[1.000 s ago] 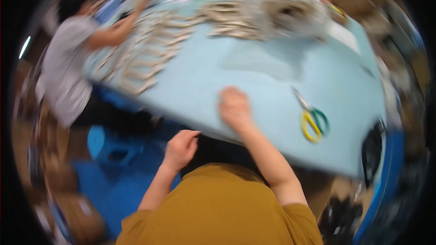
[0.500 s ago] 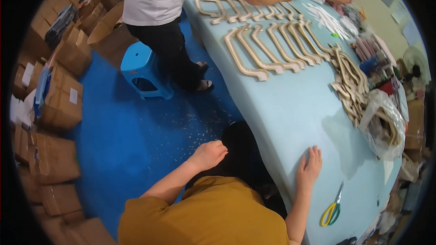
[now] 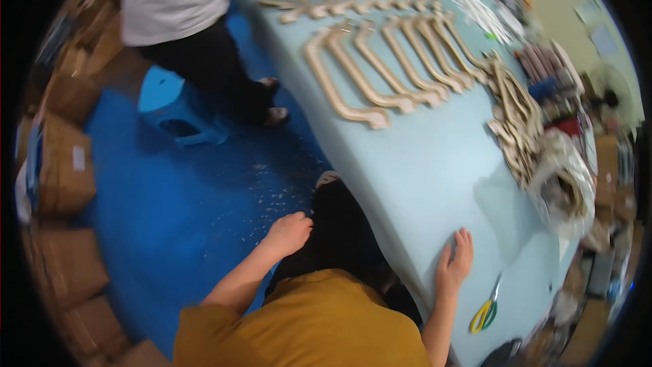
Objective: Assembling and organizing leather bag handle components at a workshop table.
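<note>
We have the pale blue table (image 3: 421,177) under the fingers of our right hand (image 3: 455,264), which lie stretched out on it, close together, with the thumb a little apart. Just to the right of those fingers and nearer to us lie the scissors (image 3: 490,304), one handle loop yellow and the other green, blades pointing away from us. The fingers of our left hand (image 3: 288,233) are curled inward beside our dark trousers (image 3: 339,231); we cannot tell whether they grip anything or touch the cloth.

Beyond our right fingers and to their right, we see a clear plastic bag (image 3: 551,209) with beige pieces inside, and a loose heap of beige bent strips (image 3: 519,122) next to it. Ahead of these fingers, toward their left, a row of similar strips (image 3: 407,102) lies side by side, with a second row (image 3: 317,10) farther out. White strips (image 3: 479,10) lie far ahead of them.

Ahead of our left fingers, to their left, stands a blue stool (image 3: 163,88) beside a co-worker in a white top (image 3: 176,7). Cardboard boxes (image 3: 68,170) are stacked well to their left.
</note>
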Tool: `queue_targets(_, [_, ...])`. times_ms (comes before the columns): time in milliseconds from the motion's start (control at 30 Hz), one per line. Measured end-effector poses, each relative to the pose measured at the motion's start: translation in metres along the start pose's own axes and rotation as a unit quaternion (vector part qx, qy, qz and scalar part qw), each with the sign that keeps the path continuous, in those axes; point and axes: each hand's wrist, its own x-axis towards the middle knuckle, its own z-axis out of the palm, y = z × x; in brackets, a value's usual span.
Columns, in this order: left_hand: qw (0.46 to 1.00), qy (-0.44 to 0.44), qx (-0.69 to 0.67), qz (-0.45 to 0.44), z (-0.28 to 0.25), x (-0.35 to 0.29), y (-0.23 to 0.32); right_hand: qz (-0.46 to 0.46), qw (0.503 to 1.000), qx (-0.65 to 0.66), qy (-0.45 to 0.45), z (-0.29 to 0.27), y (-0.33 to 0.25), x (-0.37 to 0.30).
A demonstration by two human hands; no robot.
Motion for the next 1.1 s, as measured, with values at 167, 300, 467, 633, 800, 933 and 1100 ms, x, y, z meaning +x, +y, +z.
queue_targets(167, [1.000,0.008,0.021,-0.004,-0.001,0.010,0.005,0.030,0.998,0.047,0.000,-0.002,-0.008,0.011])
queue_targets(300, [0.999,-0.005,0.021,0.025,-0.001,0.027,0.013,0.035,0.999,0.039,0.014,-0.001,-0.003,0.011])
queue_targets(467, [0.998,0.009,0.048,0.051,-0.008,0.031,0.026,0.031,0.997,0.059,0.030,0.003,0.006,0.008])
queue_targets(633, [0.994,0.014,0.063,0.082,-0.003,0.020,0.046,0.024,0.996,0.073,0.045,0.005,0.011,0.002])
queue_targets(800, [0.993,-0.024,0.069,0.094,0.026,-0.001,0.069,0.010,0.995,0.090,0.043,0.005,0.014,-0.003])
queue_targets(933, [0.982,-0.094,0.073,0.145,0.051,-0.017,0.086,-0.005,0.993,0.108,0.048,0.008,0.016,-0.005])
queue_targets(1100, [0.966,-0.155,0.090,0.189,0.068,-0.025,0.098,-0.002,0.988,0.147,0.045,0.008,0.015,-0.006])
